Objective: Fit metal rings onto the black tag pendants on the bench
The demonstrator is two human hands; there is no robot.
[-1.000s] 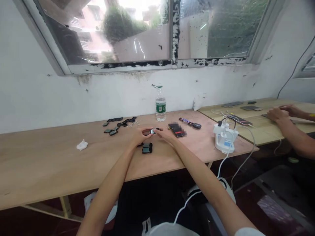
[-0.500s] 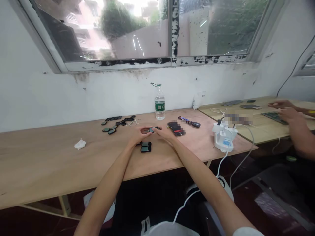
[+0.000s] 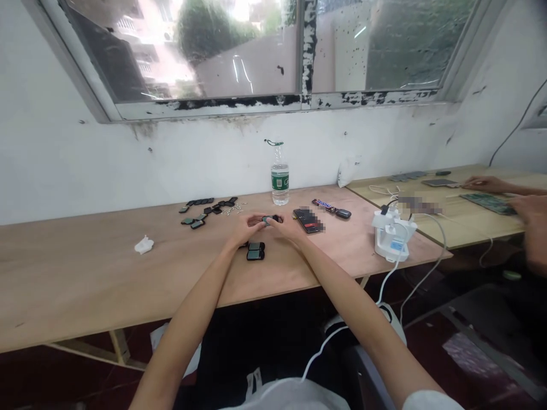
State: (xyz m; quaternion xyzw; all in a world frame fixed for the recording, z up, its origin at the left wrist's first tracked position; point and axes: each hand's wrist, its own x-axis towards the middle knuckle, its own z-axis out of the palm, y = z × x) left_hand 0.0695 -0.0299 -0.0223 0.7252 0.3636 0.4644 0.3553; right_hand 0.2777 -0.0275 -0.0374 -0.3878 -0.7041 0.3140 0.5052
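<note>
Both my hands meet over the table, closed on a small black piece with a grey-green face (image 3: 267, 220). My left hand (image 3: 247, 228) grips its left side, while my right hand (image 3: 285, 226) pinches the right, thumb on top. What kind of part it is cannot be made out. Just below my hands lie similar black pieces with grey-green faces (image 3: 255, 251); one is partly covered by my left hand. Farther back on the left, several more such black pieces (image 3: 197, 221) lie in a loose group beside small white bits (image 3: 234, 209).
A water bottle (image 3: 280, 185) stands near the wall. To the right are a phone (image 3: 306, 220), a snack bar (image 3: 323, 205), a dark fob-like object (image 3: 343, 213) and a white power strip (image 3: 391, 245) with cables. Crumpled tissue (image 3: 144, 245) lies left. Another person's hands work at the right table.
The view has shifted slightly. My hands still hold the small piece together, its face now tilted a little differently. At the right, the other person's hands have moved slightly.
</note>
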